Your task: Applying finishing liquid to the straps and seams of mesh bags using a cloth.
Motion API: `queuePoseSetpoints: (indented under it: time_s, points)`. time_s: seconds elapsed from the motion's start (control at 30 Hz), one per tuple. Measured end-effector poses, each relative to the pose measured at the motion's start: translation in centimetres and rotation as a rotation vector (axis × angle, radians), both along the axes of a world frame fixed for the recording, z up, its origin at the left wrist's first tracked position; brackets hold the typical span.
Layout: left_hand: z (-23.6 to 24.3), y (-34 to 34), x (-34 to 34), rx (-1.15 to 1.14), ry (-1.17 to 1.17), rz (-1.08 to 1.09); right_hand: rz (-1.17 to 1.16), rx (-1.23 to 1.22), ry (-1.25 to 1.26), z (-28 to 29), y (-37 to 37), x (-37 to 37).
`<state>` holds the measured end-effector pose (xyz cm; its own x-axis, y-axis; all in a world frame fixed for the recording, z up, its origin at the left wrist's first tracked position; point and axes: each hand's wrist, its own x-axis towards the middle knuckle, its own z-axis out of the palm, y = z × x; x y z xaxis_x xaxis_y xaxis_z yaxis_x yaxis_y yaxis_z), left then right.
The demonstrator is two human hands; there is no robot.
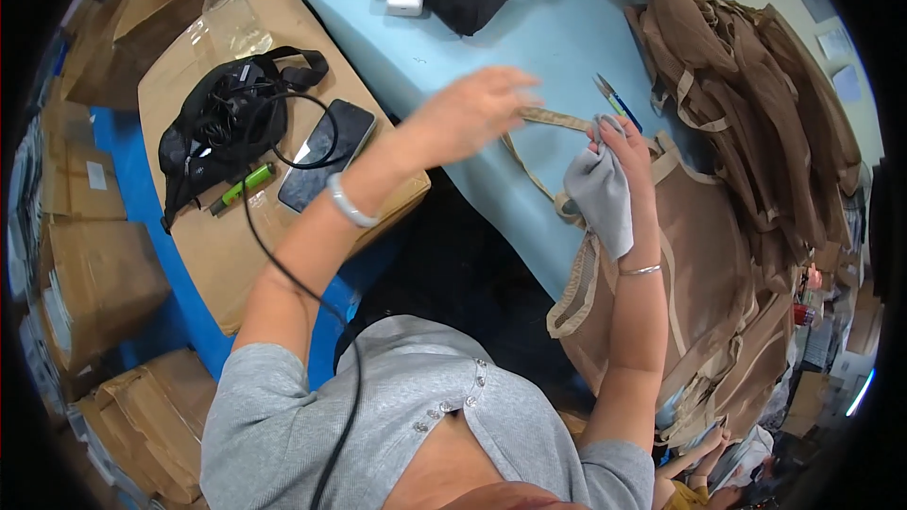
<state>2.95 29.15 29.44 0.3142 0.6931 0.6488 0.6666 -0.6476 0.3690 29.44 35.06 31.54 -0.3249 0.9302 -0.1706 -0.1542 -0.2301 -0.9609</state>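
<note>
At the table (557,38), right hand (626,151) pinches limp grey cloth (603,196), left hand's (468,113) grip unclear.

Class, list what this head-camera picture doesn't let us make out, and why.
In the head view:
Left hand: motion blur hides whether it touches the narrow beige fabric strap.
Soft grey cloth in the right hand: folds hide its full shape.
Long black cable: the bottom edge cuts it off.
Brown mesh fabric pile: upper layers hide those beneath.
</note>
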Motion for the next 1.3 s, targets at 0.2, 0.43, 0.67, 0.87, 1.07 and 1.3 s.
queuePoseSetpoints:
  time_s: [0.2,0.43,0.67,0.87,1.07,1.3]
  points:
    - [-3.3,-1.2,1.6,-0.151,0.079,0.063,0.025,0.119,-0.149,-3.3,1.8,0.8]
    - [-2.8,-4.4,2.5,-0.190,0.071,0.148,0.063,0.207,-0.424,-1.8,-0.1,-0.2]
    - [-3.4,-4.6,2.8,-0.191,0.031,0.179,0.083,0.707,-0.869,-0.3,-2.2,-5.8]
    - [-3.5,-4.7,3.2,-0.197,0.015,0.188,0.104,0.857,-1.013,-1.9,-2.3,-6.5]
    - [-3.8,-4.6,3.3,-0.090,-0.014,0.223,0.113,0.828,-1.203,-1.3,-2.1,-6.6]
    - [-3.6,-4.6,3.3,-0.138,-0.012,0.215,0.091,0.923,-1.266,-1.3,-1.9,-6.5]
